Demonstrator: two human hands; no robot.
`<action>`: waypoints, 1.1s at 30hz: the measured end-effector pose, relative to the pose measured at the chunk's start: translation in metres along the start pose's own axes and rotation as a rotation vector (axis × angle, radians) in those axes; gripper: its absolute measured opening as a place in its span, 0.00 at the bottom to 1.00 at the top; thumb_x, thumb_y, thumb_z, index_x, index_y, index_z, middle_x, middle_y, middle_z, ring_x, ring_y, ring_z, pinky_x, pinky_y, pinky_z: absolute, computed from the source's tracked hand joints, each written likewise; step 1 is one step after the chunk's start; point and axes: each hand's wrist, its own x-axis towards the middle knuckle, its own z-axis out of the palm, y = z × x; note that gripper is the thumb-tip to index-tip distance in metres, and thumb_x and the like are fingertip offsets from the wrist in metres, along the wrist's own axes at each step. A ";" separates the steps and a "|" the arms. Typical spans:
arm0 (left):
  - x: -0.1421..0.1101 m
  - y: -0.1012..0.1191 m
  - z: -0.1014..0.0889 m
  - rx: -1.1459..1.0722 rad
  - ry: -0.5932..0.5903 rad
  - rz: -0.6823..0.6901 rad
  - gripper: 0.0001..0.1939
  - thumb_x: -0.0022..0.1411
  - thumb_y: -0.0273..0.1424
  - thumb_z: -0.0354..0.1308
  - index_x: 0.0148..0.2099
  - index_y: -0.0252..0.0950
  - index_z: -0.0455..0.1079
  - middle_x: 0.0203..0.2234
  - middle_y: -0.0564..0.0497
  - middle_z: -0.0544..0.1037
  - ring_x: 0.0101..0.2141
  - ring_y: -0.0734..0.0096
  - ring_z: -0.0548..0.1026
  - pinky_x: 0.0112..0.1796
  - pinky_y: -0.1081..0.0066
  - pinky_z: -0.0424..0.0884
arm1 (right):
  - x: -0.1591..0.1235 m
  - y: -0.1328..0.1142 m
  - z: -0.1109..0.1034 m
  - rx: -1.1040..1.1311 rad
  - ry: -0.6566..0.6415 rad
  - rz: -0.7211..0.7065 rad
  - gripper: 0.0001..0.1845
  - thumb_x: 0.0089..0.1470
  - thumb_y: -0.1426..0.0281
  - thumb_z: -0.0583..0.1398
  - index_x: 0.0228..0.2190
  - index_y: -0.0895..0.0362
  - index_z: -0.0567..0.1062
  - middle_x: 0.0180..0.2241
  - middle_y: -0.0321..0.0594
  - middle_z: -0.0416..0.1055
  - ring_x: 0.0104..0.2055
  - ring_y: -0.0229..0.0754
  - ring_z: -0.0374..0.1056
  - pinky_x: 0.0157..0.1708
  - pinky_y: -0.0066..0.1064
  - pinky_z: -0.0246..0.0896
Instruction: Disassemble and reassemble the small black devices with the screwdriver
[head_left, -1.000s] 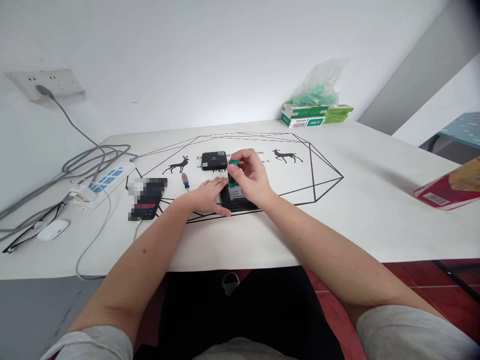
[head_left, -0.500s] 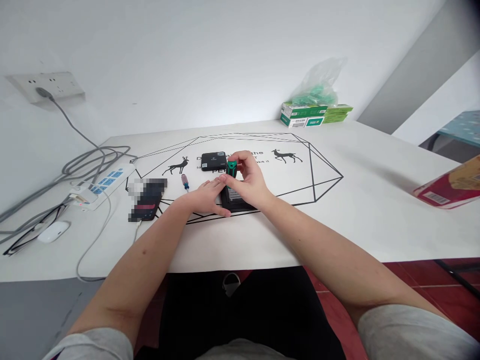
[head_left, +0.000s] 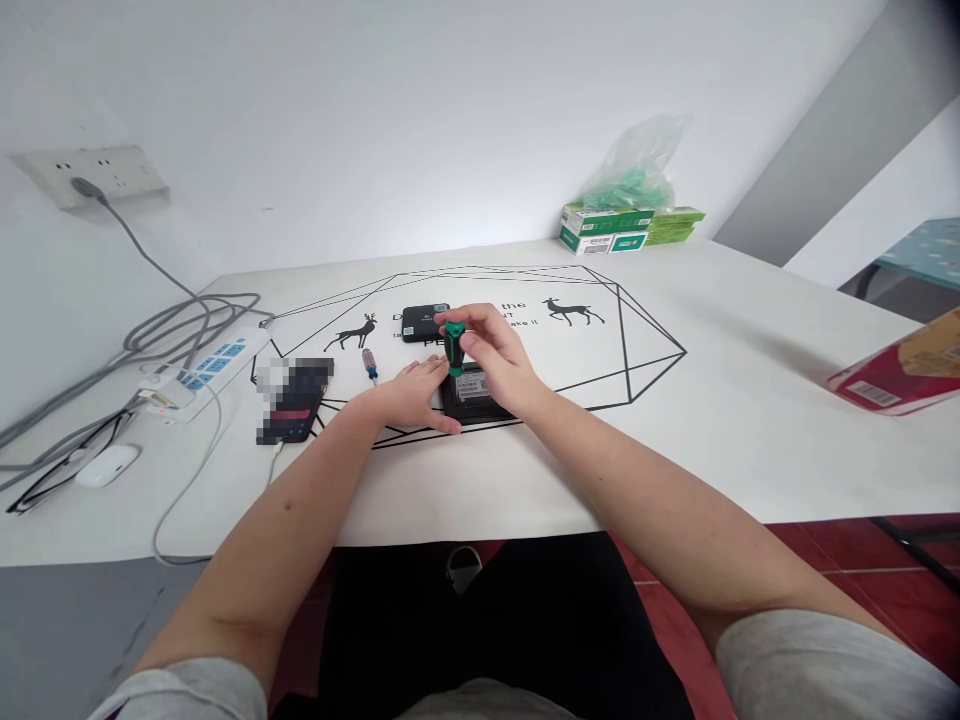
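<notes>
A screwdriver [head_left: 454, 346] with a green and black handle stands nearly upright in my right hand [head_left: 501, 352], whose thumb and fingers are closed round the handle. Its tip is hidden. Beneath it on the table lies a flat black device [head_left: 486, 408] with a silver, label-covered part inside its frame, partly covered by my right hand. My left hand [head_left: 414, 392] rests flat at the left edge of that device, fingers and thumb stretched out and apart, touching its side. Just behind is a small black box [head_left: 424, 322] with stickers on its top.
A second screwdriver [head_left: 370, 366] with a clear reddish and blue handle lies left of my hands, beside a phone [head_left: 300, 402] on a cable. Farther left are a power strip [head_left: 217, 370], glasses [head_left: 71, 460] and a white earbud case [head_left: 109, 465]. Green boxes [head_left: 609, 220] stand at the back.
The screwdriver has shifted slightly left, and my right hand's fingers have changed position on its handle. More of the device's label shows. My left hand has stayed in place.
</notes>
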 end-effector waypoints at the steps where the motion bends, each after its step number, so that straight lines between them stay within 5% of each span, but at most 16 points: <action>1: 0.000 0.000 0.000 -0.001 -0.002 -0.007 0.68 0.58 0.67 0.64 0.85 0.37 0.42 0.81 0.34 0.50 0.79 0.28 0.46 0.73 0.41 0.51 | 0.000 -0.001 0.000 0.023 -0.008 0.021 0.21 0.69 0.45 0.60 0.50 0.47 0.75 0.51 0.42 0.80 0.53 0.48 0.76 0.54 0.48 0.75; 7: 0.000 0.000 0.000 -0.004 -0.002 0.015 0.69 0.58 0.68 0.64 0.85 0.38 0.38 0.83 0.35 0.43 0.80 0.32 0.43 0.74 0.42 0.50 | 0.001 0.002 0.002 -0.079 0.074 -0.057 0.25 0.60 0.43 0.68 0.47 0.48 0.75 0.50 0.41 0.77 0.50 0.46 0.75 0.50 0.44 0.73; 13: 0.000 -0.002 0.001 -0.007 -0.001 -0.011 0.69 0.58 0.67 0.65 0.85 0.38 0.39 0.82 0.35 0.46 0.79 0.28 0.44 0.73 0.40 0.51 | 0.001 0.000 0.001 0.050 0.004 0.019 0.24 0.66 0.42 0.62 0.49 0.47 0.73 0.48 0.41 0.78 0.51 0.47 0.76 0.50 0.45 0.74; 21: -0.002 0.001 -0.003 0.001 -0.004 0.026 0.70 0.59 0.68 0.64 0.86 0.40 0.34 0.83 0.38 0.39 0.80 0.33 0.42 0.74 0.42 0.51 | 0.003 0.002 0.002 -0.076 0.049 -0.013 0.26 0.56 0.48 0.72 0.48 0.47 0.73 0.48 0.39 0.74 0.43 0.43 0.70 0.42 0.40 0.71; 25: -0.003 0.005 -0.004 0.013 -0.040 -0.045 0.71 0.58 0.69 0.63 0.86 0.39 0.34 0.83 0.38 0.39 0.80 0.34 0.39 0.76 0.44 0.45 | 0.015 0.010 -0.016 -0.097 0.221 0.034 0.25 0.56 0.51 0.71 0.49 0.46 0.73 0.50 0.40 0.73 0.44 0.45 0.70 0.38 0.38 0.71; 29: -0.003 0.005 -0.003 0.014 -0.065 -0.061 0.71 0.58 0.69 0.62 0.86 0.38 0.32 0.83 0.39 0.37 0.81 0.38 0.37 0.77 0.45 0.40 | 0.031 0.022 -0.058 -0.449 0.316 0.336 0.18 0.59 0.59 0.67 0.49 0.50 0.75 0.42 0.40 0.75 0.40 0.47 0.71 0.44 0.44 0.73; 33: -0.003 0.000 -0.001 0.004 -0.052 -0.047 0.71 0.58 0.70 0.62 0.86 0.41 0.32 0.83 0.41 0.37 0.81 0.37 0.37 0.77 0.43 0.41 | 0.036 0.031 -0.090 -1.023 0.094 0.634 0.17 0.60 0.71 0.64 0.51 0.57 0.78 0.48 0.53 0.78 0.50 0.56 0.74 0.54 0.49 0.72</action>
